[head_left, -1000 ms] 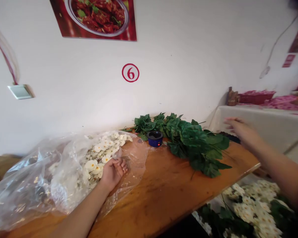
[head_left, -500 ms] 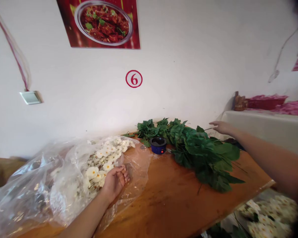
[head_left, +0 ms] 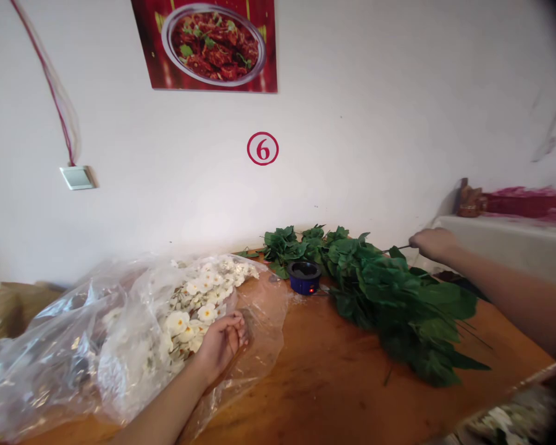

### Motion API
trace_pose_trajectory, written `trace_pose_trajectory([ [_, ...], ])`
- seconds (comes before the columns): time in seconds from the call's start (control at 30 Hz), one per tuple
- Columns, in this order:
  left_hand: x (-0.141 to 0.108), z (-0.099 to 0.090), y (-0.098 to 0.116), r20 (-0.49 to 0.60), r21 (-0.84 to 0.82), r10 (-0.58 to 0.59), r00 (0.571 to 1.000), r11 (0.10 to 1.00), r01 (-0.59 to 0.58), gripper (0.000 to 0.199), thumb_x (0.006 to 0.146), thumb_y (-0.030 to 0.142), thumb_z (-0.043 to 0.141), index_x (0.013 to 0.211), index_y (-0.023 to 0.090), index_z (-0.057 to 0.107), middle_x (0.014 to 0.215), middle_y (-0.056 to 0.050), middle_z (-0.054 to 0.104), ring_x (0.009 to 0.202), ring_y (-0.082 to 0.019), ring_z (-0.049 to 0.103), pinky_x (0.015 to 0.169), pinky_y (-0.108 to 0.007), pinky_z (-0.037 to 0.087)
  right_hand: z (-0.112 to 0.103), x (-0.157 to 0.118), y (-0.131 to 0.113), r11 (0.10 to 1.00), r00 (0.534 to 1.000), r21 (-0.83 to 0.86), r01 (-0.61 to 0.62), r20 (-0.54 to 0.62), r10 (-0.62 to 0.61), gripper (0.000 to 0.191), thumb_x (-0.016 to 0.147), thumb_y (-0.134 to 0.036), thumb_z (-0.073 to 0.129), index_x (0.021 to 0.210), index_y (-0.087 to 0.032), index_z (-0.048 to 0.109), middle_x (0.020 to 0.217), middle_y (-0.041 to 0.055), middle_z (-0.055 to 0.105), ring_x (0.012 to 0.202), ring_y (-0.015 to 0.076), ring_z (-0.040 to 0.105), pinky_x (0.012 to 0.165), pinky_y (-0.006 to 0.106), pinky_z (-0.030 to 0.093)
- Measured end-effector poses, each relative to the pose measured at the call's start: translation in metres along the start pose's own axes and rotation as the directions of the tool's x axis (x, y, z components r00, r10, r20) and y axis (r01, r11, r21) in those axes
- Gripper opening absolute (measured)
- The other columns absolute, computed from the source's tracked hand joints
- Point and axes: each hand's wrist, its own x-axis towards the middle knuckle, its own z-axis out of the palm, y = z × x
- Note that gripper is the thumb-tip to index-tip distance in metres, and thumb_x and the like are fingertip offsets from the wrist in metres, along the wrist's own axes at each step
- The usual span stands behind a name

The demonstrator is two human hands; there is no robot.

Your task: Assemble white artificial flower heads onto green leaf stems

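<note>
My left hand (head_left: 224,341) rests palm-up on the edge of the clear plastic bag (head_left: 134,346), its fingers curled in and nothing visible between them. Beside it, white artificial flowers with yellow centres (head_left: 207,313) spill from the bag's mouth. On the far right, my right hand (head_left: 433,243) is closed on the thin dark stem (head_left: 396,249) of a leaf spray, at the back of a heap of green artificial leaves (head_left: 389,296). Between the flowers and the leaves stands a small blue pot with a dark top (head_left: 304,278) and a lit red light.
The wooden table (head_left: 315,383) meets a white wall (head_left: 352,173). More white flowers (head_left: 509,423) lie below its right edge. A covered table (head_left: 505,238) at the back right bears a red container (head_left: 528,204) with pink material. Brown wrapping (head_left: 13,306) lies far left.
My right hand has closed on the stem; earlier its fingers were stretched out at it. The view has swung slightly left. My left hand stays curled on the plastic.
</note>
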Motion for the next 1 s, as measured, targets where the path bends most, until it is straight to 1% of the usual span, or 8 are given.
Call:
trace_pose_trajectory([
  [0.1, 0.001, -0.001, 0.000, 0.008, 0.010, -0.001, 1.000, 1.000, 0.001, 0.012, 0.076, 0.015, 0.055, 0.065, 0.016, 0.051, 0.056, 0.000, 0.047, 0.050, -0.013, 0.046, 0.055, -0.028, 0.039, -0.010, -0.001, 0.002, 0.961, 0.967, -0.177, 0.211, 0.181, -0.179, 0.020, 0.067, 0.008, 0.062, 0.055, -0.006, 0.067, 0.082, 0.0217, 0.067, 0.078, 0.0147, 0.055, 0.066, 0.033, 0.024],
  [0.27, 0.002, -0.001, -0.001, 0.008, 0.029, -0.002, 1.000, 1.000, 0.002, 0.013, 0.076, 0.015, 0.055, 0.063, 0.016, 0.051, 0.055, 0.001, 0.046, 0.049, -0.012, 0.044, 0.055, -0.027, 0.038, -0.019, -0.009, -0.004, 0.847, 0.916, -0.372, 0.379, 0.281, -0.287, 0.018, 0.074, 0.002, 0.055, 0.074, -0.005, 0.072, 0.092, 0.0266, 0.064, 0.092, 0.0223, 0.052, 0.067, 0.033, 0.024],
  [0.47, 0.002, -0.003, -0.002, 0.029, 0.040, -0.001, 1.000, 0.999, 0.000, 0.015, 0.076, 0.016, 0.056, 0.063, 0.015, 0.051, 0.056, 0.001, 0.046, 0.050, -0.011, 0.045, 0.056, -0.027, 0.038, -0.024, -0.018, -0.011, 0.797, 0.918, -0.460, 0.391, 0.261, -0.300, 0.020, 0.076, -0.007, 0.053, 0.082, -0.008, 0.072, 0.094, 0.0224, 0.063, 0.093, 0.0253, 0.050, 0.064, 0.032, 0.026],
  [0.7, 0.001, -0.001, -0.001, 0.029, 0.045, 0.006, 1.000, 0.999, -0.007, 0.013, 0.074, 0.017, 0.058, 0.063, 0.015, 0.051, 0.055, 0.002, 0.046, 0.049, -0.011, 0.044, 0.055, -0.026, 0.037, -0.040, -0.025, -0.015, 0.854, 0.960, -0.444, 0.272, 0.066, -0.271, 0.032, 0.083, -0.016, 0.047, 0.103, -0.013, 0.072, 0.102, 0.0165, 0.065, 0.093, 0.0252, 0.055, 0.069, 0.031, 0.034],
  [0.8, -0.001, 0.000, 0.000, 0.035, 0.048, 0.005, 0.999, 0.999, -0.007, 0.014, 0.074, 0.018, 0.059, 0.062, 0.015, 0.050, 0.055, 0.002, 0.046, 0.049, -0.011, 0.044, 0.056, -0.026, 0.038, -0.049, -0.035, -0.023, 0.950, 0.973, -0.263, 0.171, -0.106, -0.204, 0.031, 0.086, -0.022, 0.049, 0.105, -0.015, 0.072, 0.104, 0.0137, 0.068, 0.090, 0.0231, 0.057, 0.070, 0.030, 0.038],
  [0.87, -0.001, 0.000, 0.000, 0.042, 0.053, 0.003, 0.999, 0.999, -0.006, 0.014, 0.074, 0.017, 0.058, 0.062, 0.015, 0.051, 0.055, 0.002, 0.047, 0.050, -0.011, 0.044, 0.056, -0.027, 0.038, -0.056, -0.050, -0.036, 0.995, 0.970, 0.020, 0.097, -0.227, -0.090, 0.027, 0.083, -0.027, 0.056, 0.101, -0.016, 0.073, 0.100, 0.0123, 0.070, 0.085, 0.0217, 0.058, 0.070, 0.031, 0.039],
  [0.93, -0.001, 0.000, 0.000, 0.044, 0.061, 0.007, 0.999, 0.998, -0.010, 0.013, 0.074, 0.017, 0.058, 0.062, 0.015, 0.051, 0.055, 0.001, 0.047, 0.049, -0.011, 0.044, 0.055, -0.027, 0.037, -0.062, -0.073, -0.054, 0.946, 0.960, 0.320, 0.048, -0.276, 0.045, 0.028, 0.079, -0.032, 0.063, 0.098, -0.016, 0.073, 0.087, 0.0109, 0.070, 0.074, 0.0193, 0.058, 0.069, 0.032, 0.040],
  [1.0, -0.001, -0.001, -0.001, 0.036, 0.066, 0.015, 0.999, 0.998, -0.017, 0.013, 0.073, 0.017, 0.057, 0.062, 0.015, 0.052, 0.056, 0.001, 0.048, 0.049, -0.011, 0.045, 0.055, -0.027, 0.037, -0.066, -0.105, -0.077, 0.789, 0.975, 0.614, 0.034, -0.193, 0.108, 0.030, 0.075, -0.035, 0.065, 0.098, -0.016, 0.071, 0.081, 0.0083, 0.067, 0.063, 0.0159, 0.054, 0.064, 0.031, 0.042],
])
